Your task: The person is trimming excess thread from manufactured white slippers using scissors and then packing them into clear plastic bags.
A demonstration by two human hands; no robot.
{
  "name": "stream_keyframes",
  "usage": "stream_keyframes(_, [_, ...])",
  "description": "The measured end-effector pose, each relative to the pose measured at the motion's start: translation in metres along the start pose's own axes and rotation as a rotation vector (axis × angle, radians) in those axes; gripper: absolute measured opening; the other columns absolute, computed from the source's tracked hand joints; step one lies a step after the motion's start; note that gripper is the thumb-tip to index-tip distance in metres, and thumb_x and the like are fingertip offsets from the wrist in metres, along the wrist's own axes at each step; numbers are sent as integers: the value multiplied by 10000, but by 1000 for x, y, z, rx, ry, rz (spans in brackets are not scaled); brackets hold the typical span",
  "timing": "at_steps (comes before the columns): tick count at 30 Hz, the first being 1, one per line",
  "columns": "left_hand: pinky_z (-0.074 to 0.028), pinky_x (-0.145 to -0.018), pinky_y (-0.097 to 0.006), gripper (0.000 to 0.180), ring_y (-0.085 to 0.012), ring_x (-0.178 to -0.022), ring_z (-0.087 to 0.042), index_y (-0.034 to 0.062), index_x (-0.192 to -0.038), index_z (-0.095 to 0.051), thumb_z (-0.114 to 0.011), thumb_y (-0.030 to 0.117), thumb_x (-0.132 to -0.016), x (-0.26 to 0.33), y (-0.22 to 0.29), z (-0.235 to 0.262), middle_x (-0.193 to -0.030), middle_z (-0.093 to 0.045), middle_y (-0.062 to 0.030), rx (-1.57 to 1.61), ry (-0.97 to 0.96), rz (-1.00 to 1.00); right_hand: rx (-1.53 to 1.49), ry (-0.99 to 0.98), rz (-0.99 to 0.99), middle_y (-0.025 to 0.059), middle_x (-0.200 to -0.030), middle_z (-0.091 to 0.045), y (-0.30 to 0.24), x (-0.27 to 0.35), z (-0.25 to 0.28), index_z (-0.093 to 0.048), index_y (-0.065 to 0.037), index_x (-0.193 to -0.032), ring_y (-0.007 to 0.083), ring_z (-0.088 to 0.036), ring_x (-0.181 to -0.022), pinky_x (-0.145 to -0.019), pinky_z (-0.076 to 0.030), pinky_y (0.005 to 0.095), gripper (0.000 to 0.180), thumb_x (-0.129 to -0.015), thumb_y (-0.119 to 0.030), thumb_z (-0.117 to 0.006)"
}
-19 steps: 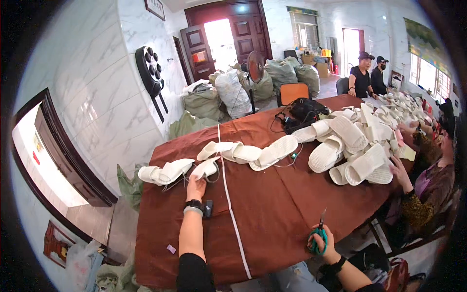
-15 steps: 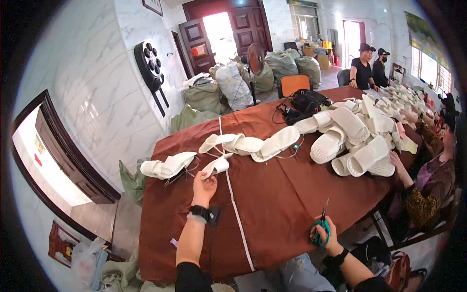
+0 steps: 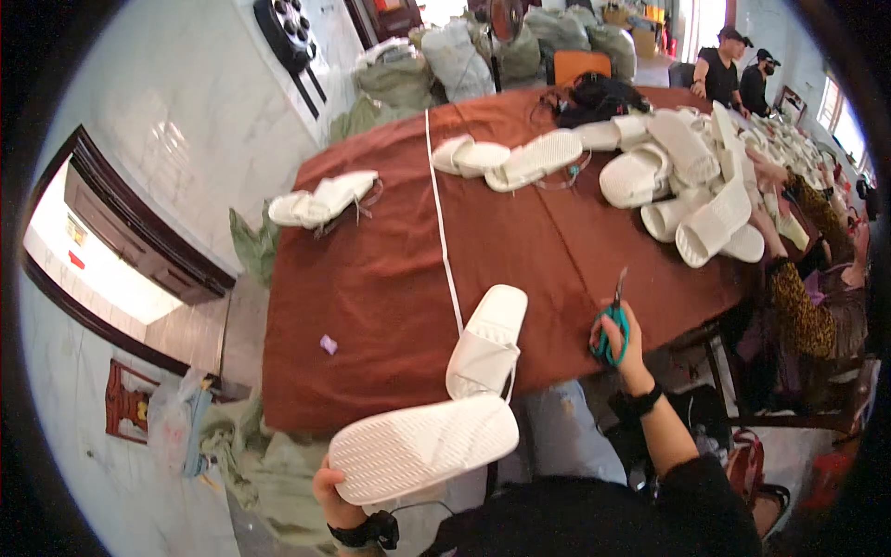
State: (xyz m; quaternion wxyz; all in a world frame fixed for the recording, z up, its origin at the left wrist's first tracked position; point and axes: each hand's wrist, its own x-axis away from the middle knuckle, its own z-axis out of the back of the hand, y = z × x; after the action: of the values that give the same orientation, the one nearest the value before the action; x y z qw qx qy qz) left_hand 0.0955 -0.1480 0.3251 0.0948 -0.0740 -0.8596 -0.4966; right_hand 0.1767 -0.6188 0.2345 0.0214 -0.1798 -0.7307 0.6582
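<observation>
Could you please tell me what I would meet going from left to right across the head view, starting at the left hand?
Left hand → held slipper → right hand with scissors → a co-worker's leopard-print sleeve.

Slipper [image 3: 422, 450]: white, patterned sole turned to view. Second slipper [image 3: 487, 343]: white, strap side showing, just beyond the first. Scissors [image 3: 617, 306]: teal-handled, tips directed forward.
</observation>
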Motion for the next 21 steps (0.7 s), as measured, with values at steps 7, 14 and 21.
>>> stream_keyframes(7, [-409, -349, -269, 514, -184, -495, -581, -21, -1108, -544, -523, 303, -710, 61, -20, 18, -842, -659, -142, 135, 361, -44, 23, -221, -150, 69, -964, -643, -26, 22, -52, -498, -47, -1166, 194, -620, -956, -729, -520, 322, 403, -810, -62, -685])
stream_keyframes(14, [-435, -371, -293, 519, -223, -499, -583, -40, -1162, -495, -556, 233, -725, 75, -29, 0, -867, -644, -184, 260, 380, -176, 713, -544, 200, 145, -791, -637, -34, 69, -114, -531, -110, -1104, 347, -625, -750, -641, -501, 378, 465, -724, -247, -762])
stream_keyframes(21, [-506, -395, -319, 611, -250, -566, -633, -97, -1181, -447, -492, 285, -706, 76, 14, -50, -963, -621, -242, 68, 285, -326, 137, -544, -140, 86, -922, -684, -33, 83, -110, -496, -69, -1116, 204, -649, -971, -796, -504, 305, 464, -740, -114, -766])
